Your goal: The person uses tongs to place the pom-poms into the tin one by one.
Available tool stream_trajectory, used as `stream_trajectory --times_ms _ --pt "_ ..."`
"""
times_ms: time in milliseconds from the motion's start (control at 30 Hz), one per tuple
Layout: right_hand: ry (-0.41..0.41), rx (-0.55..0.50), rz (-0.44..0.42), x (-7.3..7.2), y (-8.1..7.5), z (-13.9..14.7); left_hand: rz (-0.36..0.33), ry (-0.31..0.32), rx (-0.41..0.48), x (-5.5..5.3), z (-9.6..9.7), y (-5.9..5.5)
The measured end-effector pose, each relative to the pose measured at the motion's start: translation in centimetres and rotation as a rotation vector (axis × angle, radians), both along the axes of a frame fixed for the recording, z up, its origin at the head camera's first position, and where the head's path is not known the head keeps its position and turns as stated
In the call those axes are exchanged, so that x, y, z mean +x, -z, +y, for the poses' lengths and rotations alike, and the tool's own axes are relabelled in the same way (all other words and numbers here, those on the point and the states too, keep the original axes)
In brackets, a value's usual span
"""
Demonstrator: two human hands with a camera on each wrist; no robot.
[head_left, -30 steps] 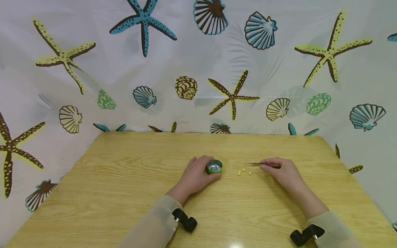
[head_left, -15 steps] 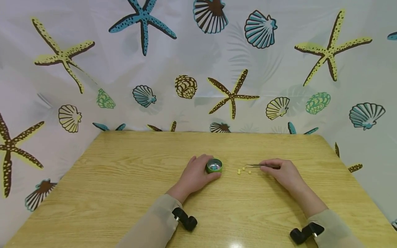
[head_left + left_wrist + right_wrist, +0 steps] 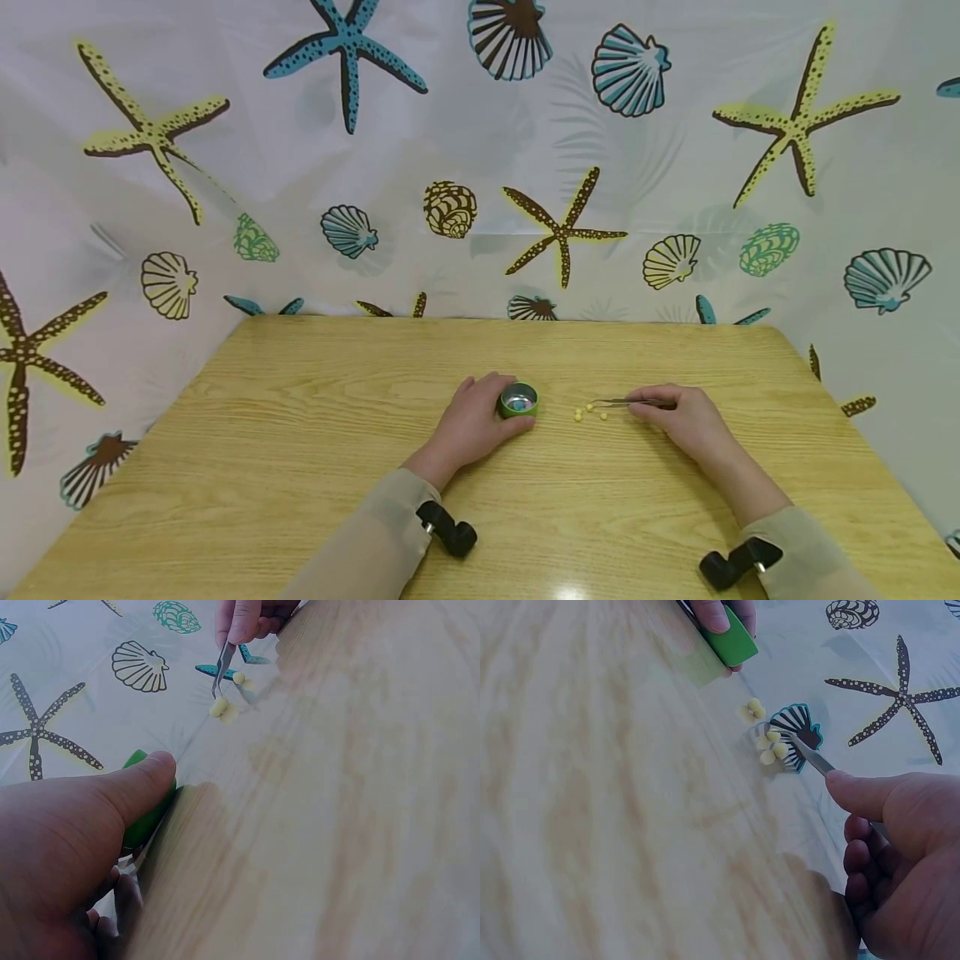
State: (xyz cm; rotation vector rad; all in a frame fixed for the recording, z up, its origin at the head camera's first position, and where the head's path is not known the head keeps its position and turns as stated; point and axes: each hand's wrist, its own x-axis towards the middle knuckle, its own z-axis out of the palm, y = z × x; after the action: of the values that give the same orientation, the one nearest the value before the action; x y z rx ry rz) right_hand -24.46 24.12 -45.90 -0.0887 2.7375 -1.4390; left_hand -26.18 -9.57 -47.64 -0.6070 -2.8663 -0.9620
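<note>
My left hand (image 3: 480, 421) holds a small round green tin (image 3: 518, 401), its thumb and fingers around the side. Small blue and pale bits lie inside the tin's silvery interior. To the right, my right hand (image 3: 690, 419) pinches a pair of metal tweezers (image 3: 626, 402) between thumb and fingers, points facing left. The tweezers' bent tips are right at one small yellow bead (image 3: 589, 407). More yellow beads (image 3: 578, 416) lie close by, between the tin and the right hand. In the right wrist view the tweezers (image 3: 815, 759) overlap the bead cluster.
Both hands work over a wooden table (image 3: 337, 400). A white cloth (image 3: 465, 158) printed with starfish and shells hangs behind it and at the sides. Black camera mounts (image 3: 450, 531) sit on both sleeves.
The tweezers' tips have come down slightly onto the farthest yellow bead. My left hand and the tin have stayed in place.
</note>
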Motion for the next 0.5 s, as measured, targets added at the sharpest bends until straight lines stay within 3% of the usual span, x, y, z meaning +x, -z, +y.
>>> stream_trajectory --times_ms 500 --pt "-0.004 0.022 0.015 -0.05 0.16 0.03 -0.010 -0.008 0.004 0.07 0.12 -0.27"
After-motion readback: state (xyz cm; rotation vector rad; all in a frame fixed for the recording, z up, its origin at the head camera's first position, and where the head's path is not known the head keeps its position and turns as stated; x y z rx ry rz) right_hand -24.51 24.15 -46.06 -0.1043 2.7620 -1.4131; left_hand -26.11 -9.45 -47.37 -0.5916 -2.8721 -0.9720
